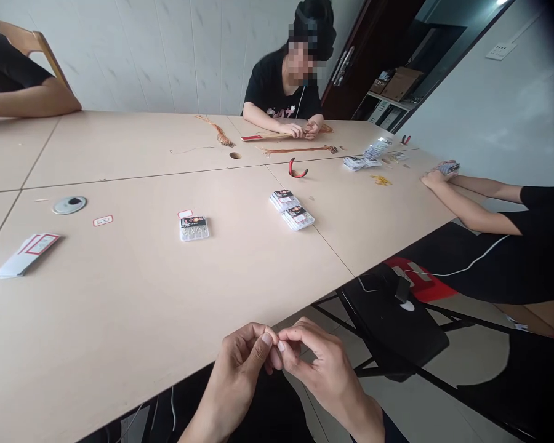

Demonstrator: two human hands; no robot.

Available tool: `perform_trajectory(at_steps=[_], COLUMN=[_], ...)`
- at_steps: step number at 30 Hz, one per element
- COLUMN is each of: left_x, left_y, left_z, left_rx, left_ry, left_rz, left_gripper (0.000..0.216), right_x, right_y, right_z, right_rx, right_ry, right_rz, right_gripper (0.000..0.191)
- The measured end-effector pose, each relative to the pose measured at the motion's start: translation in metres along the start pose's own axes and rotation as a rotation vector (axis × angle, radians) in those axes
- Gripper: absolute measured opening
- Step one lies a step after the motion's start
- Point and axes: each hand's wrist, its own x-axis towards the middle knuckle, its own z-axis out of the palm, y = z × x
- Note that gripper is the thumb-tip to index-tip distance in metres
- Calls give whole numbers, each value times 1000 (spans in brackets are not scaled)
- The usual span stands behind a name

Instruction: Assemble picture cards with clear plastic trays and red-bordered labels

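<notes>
Just off the table's front edge, my left hand (245,363) and my right hand (316,363) meet with their fingertips together. Both are closed in a pinch, thumb against forefinger. Whatever lies between the fingers, if anything, is too small or too hidden to make out. Beyond them on the table (133,320) lies a small clear plastic box (194,229) with a black label and small metallic pieces inside. Stacks of similar boxes (292,209) sit farther right.
White cards (28,255) lie at left near a round metal cover (69,205) and a red-bordered sticker (103,220). Red-handled pliers (298,169) and brown cord bundles (221,134) lie farther back. One person (284,92) sits opposite; another person's hands (438,175) hold something at right. A black chair (392,326) stands alongside.
</notes>
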Motion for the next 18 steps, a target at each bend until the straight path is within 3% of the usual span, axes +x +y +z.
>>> perform_trajectory(at_steps=[5,11,15,18], left_x=[-8,-4,-4,-8], left_y=[-8,-1,6,7], left_z=[1,8,12,14], left_rx=[111,-121,-66,-49], left_ry=[-153,-47,-40,14], left_rz=[-114,-2,30,74], left_gripper=[35,24,30,21], right_x=[-3,-8,-8,-8], right_y=[7,3,-3,-5], right_z=[-9,-9,-3,0], right_rx=[256,508,691,844], right_ry=[63,-4,-26,-60], right_rz=[217,300,387,421], right_gripper=[27,32,25,29])
